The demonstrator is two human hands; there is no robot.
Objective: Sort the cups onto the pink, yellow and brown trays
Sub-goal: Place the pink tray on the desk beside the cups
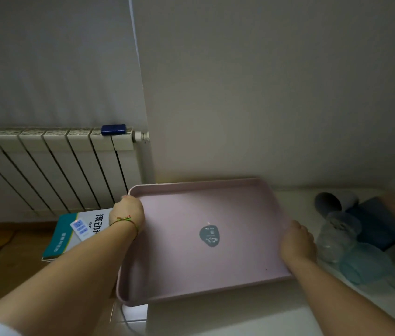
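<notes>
A pink tray [179,214] with a grey sticker in its middle lies across the left end of a white table. My left hand [127,213] grips its left rim and my right hand [297,241] grips its right rim. The tray holds nothing. To its right lie a grey cup [329,202] on its side, a clear cup [339,236] and a pale blue cup [363,265], all blurred. No yellow or brown tray shows clearly.
A dark blue box [375,221] sits among the cups at the right. A white radiator [53,168] with a small blue object [113,129] on top stands at the left. A teal-and-white book [75,234] lies below my left wrist. The white table [228,316] continues toward me.
</notes>
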